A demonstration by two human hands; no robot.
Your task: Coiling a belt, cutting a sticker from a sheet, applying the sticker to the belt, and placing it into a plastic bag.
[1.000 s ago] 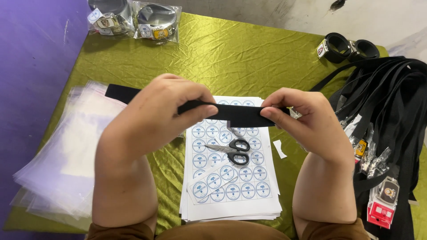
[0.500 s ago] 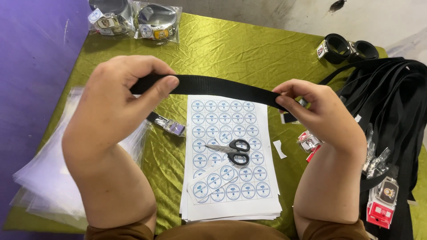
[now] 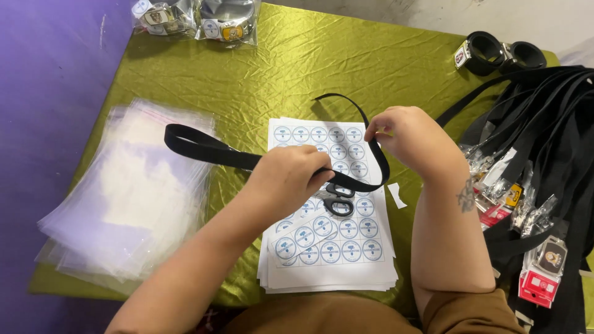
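A long black strap (image 3: 204,147) curves over the green-covered table (image 3: 297,68). My left hand (image 3: 291,176) grips it near its middle, above a stack of white sheets of round blue stickers (image 3: 346,253). My right hand (image 3: 411,139) pinches the strap's other part, which loops up and back behind the fingers. Black-handled scissors (image 3: 339,204) lie on the sticker sheets, partly under my left hand and the strap.
A pile of clear plastic bags (image 3: 133,198) lies at the left. A heap of black straps with tagged buckles (image 3: 544,185) fills the right side. Rolled belts (image 3: 501,55) sit far right; bagged belts (image 3: 198,18) sit at the far edge.
The strap, held stretched straight between both hands, now bends into a loop. My hands have come closer together and lower, over the sticker sheets.
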